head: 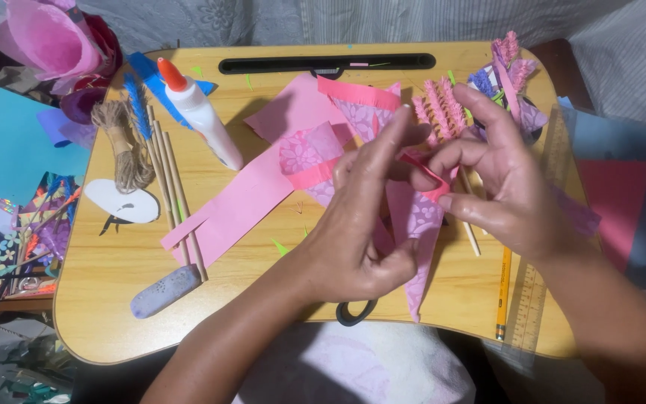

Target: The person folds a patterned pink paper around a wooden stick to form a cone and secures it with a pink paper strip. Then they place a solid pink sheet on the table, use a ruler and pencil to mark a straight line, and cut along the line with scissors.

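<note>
My left hand (pixel 360 224) and my right hand (pixel 502 179) meet above the middle of a small wooden lap table (pixel 114 299). Between their fingertips they pinch a narrow pink paper strip (pixel 428 173), curled into a loop. Under the hands lie pink patterned paper pieces (pixel 416 224) and plain pink paper strips (pixel 241 206). A thin wooden stick (pixel 471 238) pokes out below my right hand. The black handle of scissors (pixel 354 314) shows under my left wrist.
A white glue bottle with orange cap (pixel 200 112) lies at the back left, beside twine (pixel 125 150) and wooden sticks (pixel 173 187). A grey eraser (pixel 164 290) sits front left. Fringed pink paper flowers (pixel 443 108), a yellow pencil (pixel 502 292) and a clear ruler (pixel 536 292) are at the right.
</note>
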